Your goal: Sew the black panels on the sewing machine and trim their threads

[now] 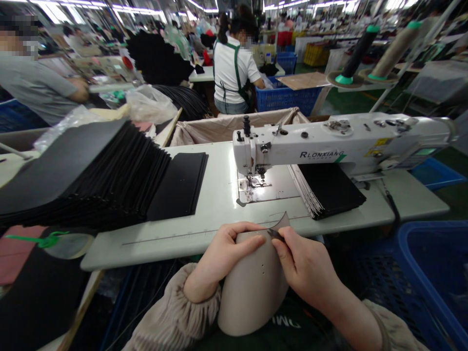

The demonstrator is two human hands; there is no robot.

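My left hand (pixel 234 248) grips the upper edge of a grey-beige panel (pixel 252 287), thumb on the near face and fingers behind. The panel is bent into a curve over my lap and has a few small holes. My right hand (pixel 307 263) is closed around a small dark blade-like tool (pixel 276 235), its tip at the panel's top edge; most of it is hidden by the fingers. A pointed corner of the panel sticks up behind that hand. Just beyond both hands is the sewing table's front edge, with a sewing machine (pixel 329 144) on the table (pixel 219 195).
A tall stack of black panels (pixel 109 180) and a smaller black pile (pixel 179 185) lie left. More black pieces (pixel 332 187) sit under the machine arm. A blue basket (pixel 435 234) stands right, thread cones (pixel 360 53) above. Co-workers (pixel 234 68) sit beyond.
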